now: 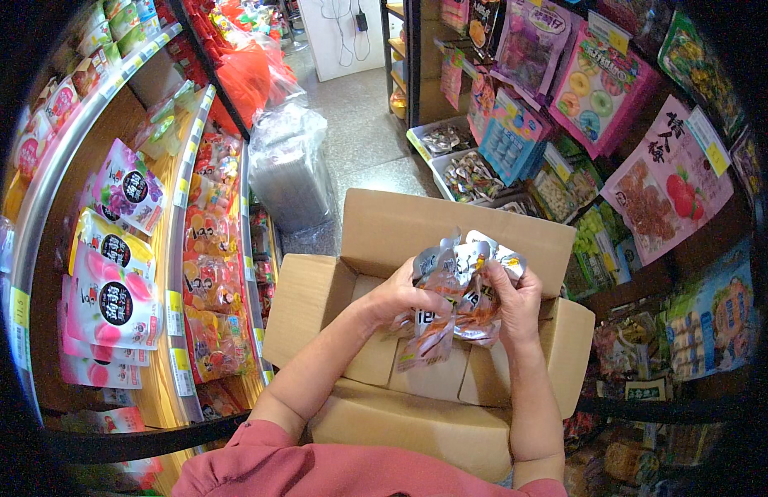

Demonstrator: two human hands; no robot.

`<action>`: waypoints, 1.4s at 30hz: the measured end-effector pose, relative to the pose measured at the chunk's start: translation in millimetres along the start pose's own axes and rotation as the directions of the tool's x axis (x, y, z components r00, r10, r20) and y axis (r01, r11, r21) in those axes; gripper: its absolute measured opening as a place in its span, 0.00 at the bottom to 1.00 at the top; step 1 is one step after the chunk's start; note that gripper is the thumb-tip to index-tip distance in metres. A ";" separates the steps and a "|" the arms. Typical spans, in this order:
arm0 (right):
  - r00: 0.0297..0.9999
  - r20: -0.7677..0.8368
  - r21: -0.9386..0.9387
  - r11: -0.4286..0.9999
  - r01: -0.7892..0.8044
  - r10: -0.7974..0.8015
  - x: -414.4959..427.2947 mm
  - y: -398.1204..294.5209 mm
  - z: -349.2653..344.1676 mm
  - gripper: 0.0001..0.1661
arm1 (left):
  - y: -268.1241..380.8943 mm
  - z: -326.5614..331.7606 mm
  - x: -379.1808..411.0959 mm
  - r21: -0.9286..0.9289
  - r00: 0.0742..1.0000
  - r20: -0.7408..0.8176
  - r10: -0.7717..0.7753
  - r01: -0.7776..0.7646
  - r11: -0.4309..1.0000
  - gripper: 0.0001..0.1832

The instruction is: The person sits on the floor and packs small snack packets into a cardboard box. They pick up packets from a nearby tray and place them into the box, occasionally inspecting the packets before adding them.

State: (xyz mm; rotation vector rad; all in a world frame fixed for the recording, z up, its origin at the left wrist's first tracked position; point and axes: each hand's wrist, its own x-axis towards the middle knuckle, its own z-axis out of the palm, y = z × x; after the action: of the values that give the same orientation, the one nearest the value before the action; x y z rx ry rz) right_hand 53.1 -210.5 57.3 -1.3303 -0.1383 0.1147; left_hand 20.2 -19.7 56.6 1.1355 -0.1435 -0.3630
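Observation:
Both of my hands are above an open cardboard box [371,355], holding several shiny snack pouches [434,326] with printed, partly clear fronts. My left hand [406,298] is closed around the pouches on the left side, its thumb across their front. With thumb and fingers, my right hand [517,297] grips the silver top edges of the pouches on the right. The pouches overlap in a loose bunch, and their exact number cannot be told. The box's flaps are spread outward, and cardboard shows on its floor below my hands.
Shelves with price strips [185,335] and jelly pouches [114,298] stand at the left. Hanging snack bags [670,186] cover the rack at the right, with trays of small wrapped items [468,177] beside it. A plastic-wrapped stack [291,174] stands on the floor [374,130] beyond the box.

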 end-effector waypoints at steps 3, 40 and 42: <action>1.000 0.000 0.031 0.999 -0.012 0.012 0.1 -4.3 1.9 0.11 | -3.2 -1.9 0.6 -0.065 1.000 -0.001 -0.004 0.003 0.998 0.34; 0.990 0.081 -0.342 0.930 0.137 -0.116 -1.3 -0.8 2.7 0.12 | 5.6 9.9 3.0 0.393 0.981 -0.067 0.184 -0.143 0.908 0.34; 0.992 0.042 -0.328 0.937 0.125 -0.117 -0.6 1.3 0.9 0.12 | 5.3 11.9 1.1 0.286 0.982 -0.102 0.159 -0.124 0.950 0.34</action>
State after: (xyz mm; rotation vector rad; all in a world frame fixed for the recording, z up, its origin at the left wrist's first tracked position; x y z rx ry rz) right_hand 52.3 -209.5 56.2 -1.6515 -0.2669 0.0006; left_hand 18.8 -28.4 66.3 1.4142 -0.1701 -0.1448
